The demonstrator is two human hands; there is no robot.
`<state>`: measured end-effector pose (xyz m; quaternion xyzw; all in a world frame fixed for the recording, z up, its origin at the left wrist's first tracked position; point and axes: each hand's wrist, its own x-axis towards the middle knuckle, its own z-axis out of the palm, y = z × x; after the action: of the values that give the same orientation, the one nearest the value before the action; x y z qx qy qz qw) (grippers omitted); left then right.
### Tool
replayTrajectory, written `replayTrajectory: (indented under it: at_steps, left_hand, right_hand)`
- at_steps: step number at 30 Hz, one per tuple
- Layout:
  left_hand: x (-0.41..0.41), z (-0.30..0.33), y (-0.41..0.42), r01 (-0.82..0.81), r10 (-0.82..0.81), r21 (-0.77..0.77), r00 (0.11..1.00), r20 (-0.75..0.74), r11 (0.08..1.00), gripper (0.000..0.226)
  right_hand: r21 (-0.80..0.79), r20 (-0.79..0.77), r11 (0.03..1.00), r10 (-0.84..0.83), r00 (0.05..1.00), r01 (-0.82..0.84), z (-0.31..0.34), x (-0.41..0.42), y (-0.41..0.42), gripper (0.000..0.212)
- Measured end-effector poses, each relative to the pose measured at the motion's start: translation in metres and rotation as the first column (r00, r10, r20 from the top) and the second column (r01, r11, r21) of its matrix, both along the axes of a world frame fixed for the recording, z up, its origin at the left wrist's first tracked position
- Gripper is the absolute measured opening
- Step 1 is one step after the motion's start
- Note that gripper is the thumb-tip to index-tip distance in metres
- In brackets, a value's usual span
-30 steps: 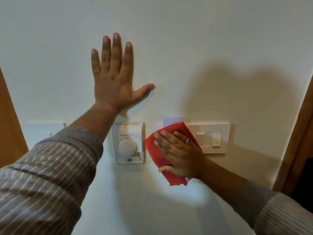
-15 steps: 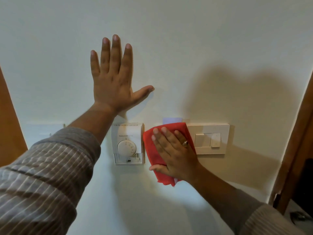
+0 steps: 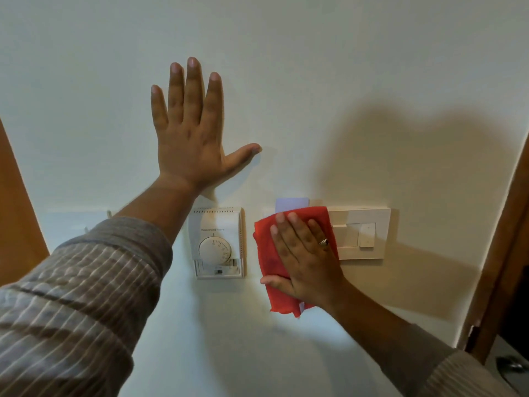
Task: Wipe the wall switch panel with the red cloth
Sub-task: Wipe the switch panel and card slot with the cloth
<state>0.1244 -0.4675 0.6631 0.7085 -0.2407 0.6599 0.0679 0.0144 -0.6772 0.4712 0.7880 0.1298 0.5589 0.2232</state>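
Two hands are up on the wall (image 3: 315, 67) in the single head view. The left hand (image 3: 191, 138) lies flat and open against bare wall, fingers together and pointing up, thumb spread to the side, holding nothing; it looks like a brace. Below its wrist and thumb sits a white dial thermostat (image 3: 218, 243). The right hand (image 3: 307, 260), a ring on one finger, is spread open with the palm pressing the red cloth (image 3: 267, 253) flat to the wall, pinning it, not clutching it. The cloth sits under and just left of that hand, between the thermostat and the exposed part of the wall switch panel (image 3: 363, 234), and it covers the panel's left portion; a pale card-like piece (image 3: 292, 203) pokes out above the cloth's top edge. To the right of the hand, the panel's rockers and right side are uncovered. Judging by this, the wipe is under way at the panel's left end, while the rocker area and the right and lower edges appear to be left to do. Whether the covered part is already clean cannot be told. A wooden door frame (image 3: 498, 267) stands further right of the right hand.
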Motion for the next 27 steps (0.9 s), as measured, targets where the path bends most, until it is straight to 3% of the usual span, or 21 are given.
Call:
replayTrajectory:
  at_steps: [4, 7, 9, 11, 14, 17, 19, 23, 25, 27]
  left_hand:
    - [0.001, -0.001, -0.001, -0.002, 0.003, -0.01, 1.0, 0.014, 1.0, 0.115]
    - [0.0, -0.003, 0.001, 0.004, -0.004, -0.013, 1.0, -0.003, 1.0, 0.115]
    - [-0.001, -0.003, 0.002, 0.007, -0.007, -0.009, 1.0, -0.009, 1.0, 0.115]
    - [-0.001, -0.003, 0.001, 0.007, -0.007, -0.01, 1.0, -0.011, 1.0, 0.115]
    - [0.0, -0.002, 0.0, 0.001, -0.001, -0.013, 1.0, -0.005, 1.0, 0.115]
    - [0.001, -0.003, 0.0, 0.0, 0.0, -0.014, 1.0, 0.001, 1.0, 0.116]
    - [0.001, -0.003, 0.0, 0.001, -0.001, -0.011, 1.0, 0.005, 1.0, 0.116]
    - [0.0, -0.004, 0.001, 0.01, -0.01, -0.007, 1.0, 0.001, 1.0, 0.116]
    - [0.001, -0.003, 0.001, 0.011, -0.011, -0.007, 1.0, -0.003, 1.0, 0.116]
    - [0.0, -0.003, 0.001, 0.01, -0.01, -0.005, 1.0, -0.005, 1.0, 0.117]
  right_hand:
    - [-0.288, -0.093, 0.953, 0.071, 0.993, -0.095, 0.013, 0.003, -0.013, 0.089]
    - [-0.394, -0.223, 0.898, 0.115, 0.968, -0.198, 0.023, 0.001, -0.029, 0.082]
    - [-0.389, -0.246, 0.893, 0.138, 0.959, -0.228, 0.026, 0.0, -0.034, 0.079]
    - [-0.338, -0.154, 0.923, 0.137, 0.979, -0.183, 0.024, -0.001, -0.03, 0.082]
    - [-0.11, 0.039, 0.994, 0.029, 0.999, -0.024, 0.01, 0.002, -0.01, 0.092]
    - [0.124, 0.051, 0.989, -0.091, 0.994, 0.084, -0.004, 0.008, 0.014, 0.097]
    - [0.065, 0.041, 0.995, -0.072, 0.997, 0.069, -0.007, 0.008, 0.01, 0.095]
    - [-0.376, -0.153, 0.917, 0.081, 0.985, -0.134, 0.008, -0.005, -0.034, 0.08]
    - [-0.379, -0.189, 0.911, 0.097, 0.977, -0.163, 0.014, -0.01, -0.046, 0.078]
    - [-0.256, -0.093, 0.96, 0.095, 0.991, -0.116, 0.012, -0.012, -0.046, 0.08]
